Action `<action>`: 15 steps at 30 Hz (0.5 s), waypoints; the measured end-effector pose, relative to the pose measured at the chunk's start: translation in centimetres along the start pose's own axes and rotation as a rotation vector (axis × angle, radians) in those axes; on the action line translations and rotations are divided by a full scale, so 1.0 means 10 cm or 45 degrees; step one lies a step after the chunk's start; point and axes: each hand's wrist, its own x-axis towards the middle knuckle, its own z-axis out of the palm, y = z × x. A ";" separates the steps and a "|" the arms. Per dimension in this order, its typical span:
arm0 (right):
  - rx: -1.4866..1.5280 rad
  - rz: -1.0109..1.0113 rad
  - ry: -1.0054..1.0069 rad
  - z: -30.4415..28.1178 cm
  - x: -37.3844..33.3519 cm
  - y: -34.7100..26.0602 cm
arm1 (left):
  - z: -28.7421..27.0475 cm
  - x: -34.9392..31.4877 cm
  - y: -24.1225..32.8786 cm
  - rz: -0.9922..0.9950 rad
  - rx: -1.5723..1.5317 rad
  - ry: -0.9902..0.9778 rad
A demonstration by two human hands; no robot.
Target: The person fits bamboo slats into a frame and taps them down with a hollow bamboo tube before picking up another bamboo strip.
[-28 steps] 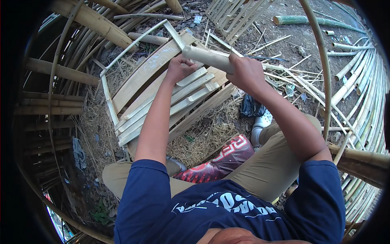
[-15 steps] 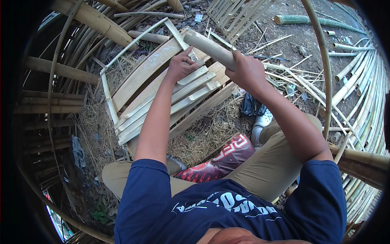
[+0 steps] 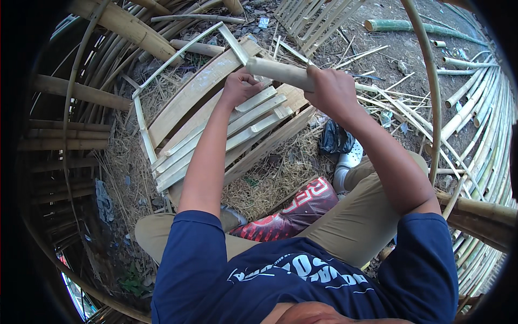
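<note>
My right hand (image 3: 333, 93) is wrapped round the end of a thick, pale wooden stick (image 3: 280, 73). The stick reaches leftward, its far end just over my left hand (image 3: 240, 89). That hand is closed, fingertips together, above the slats; whatever is between the fingers is hidden. Beneath lie several pale split bamboo strips (image 3: 232, 128), side by side across a low wooden plank bench (image 3: 191, 105). A thin bent bamboo strip (image 3: 178, 57) forms an angular outline around the bench's far left side; one of its ends passes under the stick's tip.
Bamboo poles (image 3: 121, 32) and a bamboo wall frame stand at the left. Long cut canes (image 3: 480, 119) are stacked at the right, with a green bamboo pole (image 3: 410, 27) behind. A slatted bamboo panel (image 3: 318, 24) lies at the back. A red printed sack (image 3: 286, 213) lies between my legs.
The stick's far end has come down and nearer, towards my left hand. My left index finger, stretched out before, is now drawn in.
</note>
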 end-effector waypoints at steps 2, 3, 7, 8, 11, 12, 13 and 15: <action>0.056 0.055 0.021 -0.01 0.01 -0.09 | -0.08 -0.04 -0.08 0.294 0.174 0.031; 0.106 0.116 0.041 -0.01 0.01 -0.14 | -0.13 -0.05 -0.12 0.291 0.180 0.035; 0.076 0.219 -0.022 0.00 -0.02 -0.13 | -0.08 -0.01 -0.11 0.223 0.093 0.006; 0.103 0.211 0.027 -0.01 -0.03 -0.13 | -0.05 -0.02 -0.11 0.272 0.102 0.039; -0.007 -0.087 0.114 -0.06 0.01 -0.07 | -0.15 -0.04 -0.13 0.113 0.162 0.054; 0.041 0.078 0.029 -0.02 0.01 -0.16 | -0.17 -0.06 -0.19 0.211 0.214 0.109; 0.024 0.095 0.024 -0.02 -0.01 -0.10 | -0.08 -0.02 -0.12 0.217 0.194 0.094; -0.020 -0.069 0.163 -0.01 -0.04 0.00 | 0.03 -0.02 0.03 0.006 0.069 0.034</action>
